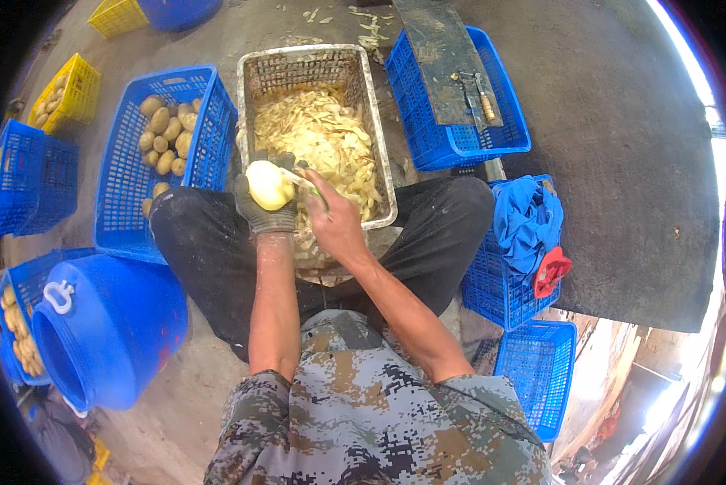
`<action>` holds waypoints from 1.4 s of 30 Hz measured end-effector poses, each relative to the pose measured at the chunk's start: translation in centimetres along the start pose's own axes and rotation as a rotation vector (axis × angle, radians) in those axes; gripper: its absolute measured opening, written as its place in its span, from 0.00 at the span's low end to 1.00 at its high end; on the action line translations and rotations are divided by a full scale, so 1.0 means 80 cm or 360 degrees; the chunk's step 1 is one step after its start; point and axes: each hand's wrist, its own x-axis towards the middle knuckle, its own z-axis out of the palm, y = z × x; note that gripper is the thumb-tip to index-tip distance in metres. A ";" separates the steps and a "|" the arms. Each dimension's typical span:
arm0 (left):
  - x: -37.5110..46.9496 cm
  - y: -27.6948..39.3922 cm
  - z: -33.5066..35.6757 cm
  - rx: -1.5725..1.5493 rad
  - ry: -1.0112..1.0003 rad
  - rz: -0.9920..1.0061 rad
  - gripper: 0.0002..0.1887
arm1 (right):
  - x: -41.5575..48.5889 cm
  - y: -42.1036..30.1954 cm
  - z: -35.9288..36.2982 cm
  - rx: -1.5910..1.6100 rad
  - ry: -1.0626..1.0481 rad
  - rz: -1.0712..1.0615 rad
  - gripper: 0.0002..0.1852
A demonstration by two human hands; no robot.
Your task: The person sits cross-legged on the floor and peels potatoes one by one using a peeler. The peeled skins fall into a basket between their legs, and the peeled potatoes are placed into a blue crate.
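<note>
My left hand, in a dark grey glove, holds a pale, peeled-looking potato above the near left part of a dirty white plastic crate. Bare and slightly blurred, my right hand grips a peeler with a light head and a bit of green on it. The peeler's head is against or very near the potato's right side; I cannot tell which. Beneath both hands, a heap of potato peelings fills much of the crate, which stands between my knees.
Left of me, a blue crate holds unpeeled potatoes. A blue barrel lies tilted behind it. At right, a board with tools spans another blue crate; blue cloth covers a nearer one. Peelings litter the floor ahead.
</note>
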 end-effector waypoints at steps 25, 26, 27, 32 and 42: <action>0.016 0.021 -0.004 0.0025 -0.0096 0.0030 0.35 | -0.051 0.010 -0.013 -0.0384 -0.0147 0.0030 0.23; 0.013 0.018 -0.002 -0.0026 -0.0111 0.0025 0.34 | -0.039 0.015 -0.011 -0.0235 0.0003 0.0034 0.23; 0.011 0.015 0.000 -0.0009 -0.0134 0.0031 0.34 | -0.026 0.016 -0.009 -0.0083 0.0160 0.0034 0.24; -0.013 -0.006 0.045 0.0183 -0.0349 0.0023 0.37 | 0.001 0.003 0.019 0.0768 -0.0008 0.0666 0.20; 0.002 -0.025 0.020 0.0138 0.0159 -0.0332 0.26 | 0.017 0.024 0.003 0.0423 0.0298 0.0095 0.21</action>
